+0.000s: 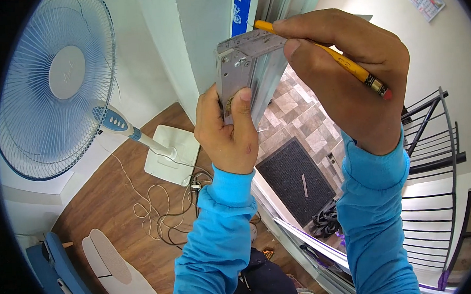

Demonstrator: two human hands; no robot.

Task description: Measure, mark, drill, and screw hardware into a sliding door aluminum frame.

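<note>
In my left hand is a metal try square, with the thumb across its near face and the fingers wrapped behind it. The square lies against a pale metal frame and its upper arm reaches toward my right hand. A yellow pencil with a red eraser is pinched between that hand's thumb and fingers. Its writing end points left, just above the square's upper edge; the right fingertips are at the end of the square's arm. Whether the pencil point touches the frame I cannot tell.
A blue and white fan stands at the left on a white base, with tangled cables on the wooden floor. Beyond the frame lie a dark mat on tiles and a black metal rack. An ironing board is lower left.
</note>
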